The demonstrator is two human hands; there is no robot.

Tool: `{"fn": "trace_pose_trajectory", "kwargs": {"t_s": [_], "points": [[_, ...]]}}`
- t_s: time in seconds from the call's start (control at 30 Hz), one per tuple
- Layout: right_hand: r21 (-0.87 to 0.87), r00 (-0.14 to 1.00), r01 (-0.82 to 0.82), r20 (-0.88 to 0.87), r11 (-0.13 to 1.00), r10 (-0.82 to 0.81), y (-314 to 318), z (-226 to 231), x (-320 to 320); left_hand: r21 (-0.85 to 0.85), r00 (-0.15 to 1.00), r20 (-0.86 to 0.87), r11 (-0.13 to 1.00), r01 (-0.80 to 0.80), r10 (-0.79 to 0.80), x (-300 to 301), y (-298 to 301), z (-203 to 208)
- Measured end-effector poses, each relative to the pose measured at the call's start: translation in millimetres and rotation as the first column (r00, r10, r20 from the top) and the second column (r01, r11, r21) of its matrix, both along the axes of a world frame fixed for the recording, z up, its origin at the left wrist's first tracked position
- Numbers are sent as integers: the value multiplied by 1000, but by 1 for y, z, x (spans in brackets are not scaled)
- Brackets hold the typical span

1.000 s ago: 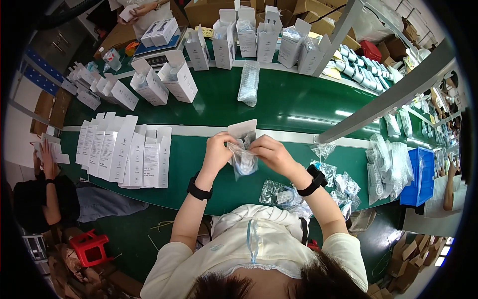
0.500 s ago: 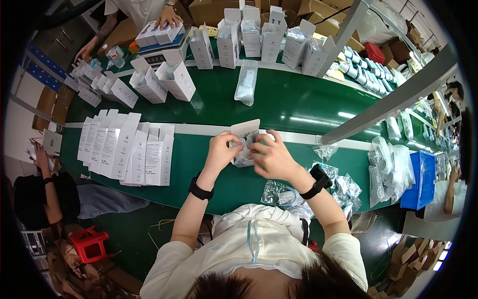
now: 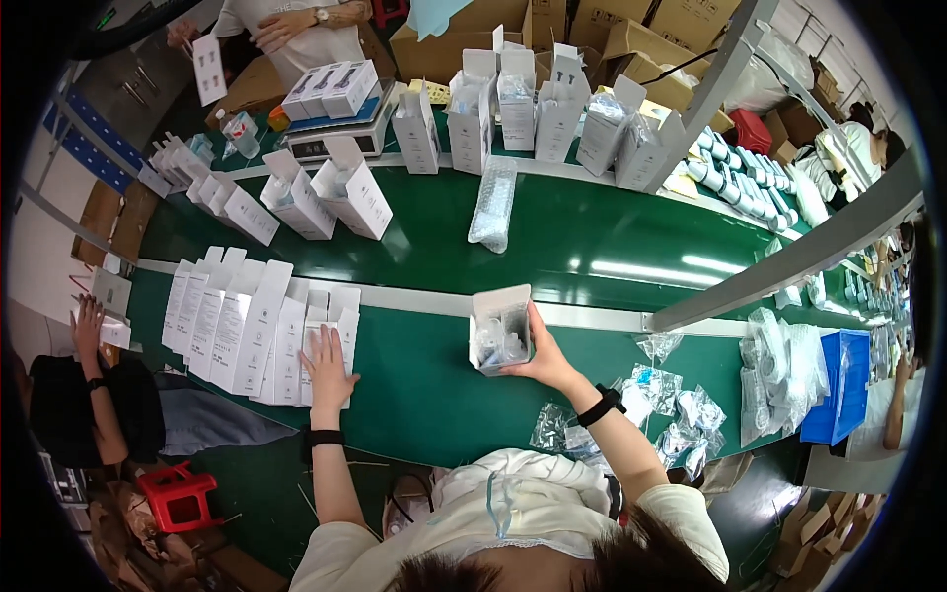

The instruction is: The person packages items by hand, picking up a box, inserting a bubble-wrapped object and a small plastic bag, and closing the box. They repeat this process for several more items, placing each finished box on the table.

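My right hand [image 3: 548, 357] grips an open white box [image 3: 491, 300] from its right side. The box holds clear-wrapped parts, and its flap stands up at the back. My left hand [image 3: 328, 371], fingers spread, lies against the front of the nearest of several white boxes [image 3: 237, 331] standing in a row at the left of the green bench. Whether it presses on the box or only rests there I cannot tell.
Small clear bags of parts [image 3: 681, 419] lie right of my right wrist. Beyond them are bubble-wrap sleeves [image 3: 779, 375] and a blue bin [image 3: 837, 380]. A bubble-wrapped item [image 3: 493, 207] lies on the green belt [image 3: 592, 217]. A grey post [image 3: 789, 261] slants across the right.
My left hand has left the open box and moved left onto the row of white boxes. My right hand has shifted from the box's opening to its right side. Across the belt, a person has lifted a white card.
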State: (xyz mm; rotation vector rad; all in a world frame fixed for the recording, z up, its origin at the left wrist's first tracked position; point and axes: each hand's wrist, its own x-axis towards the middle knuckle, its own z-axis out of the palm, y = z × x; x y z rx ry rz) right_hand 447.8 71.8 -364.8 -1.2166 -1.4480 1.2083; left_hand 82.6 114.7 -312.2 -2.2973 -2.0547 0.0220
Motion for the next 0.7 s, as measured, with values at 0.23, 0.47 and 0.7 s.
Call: {"fn": "trace_pose_trajectory", "kwargs": {"t_s": [0.23,0.47,0.7], "points": [[139,827,545,-254,827,-502,99,3,91,-226,996,79,972,65,-49,81,-47,-22],[290,786,597,-22,748,-618,140,-19,137,-286,874,470,958,18,124,125,-14,13],[820,347,383,299,426,-889,181,35,27,-588,358,782,794,155,510,88,18,-45]]}}
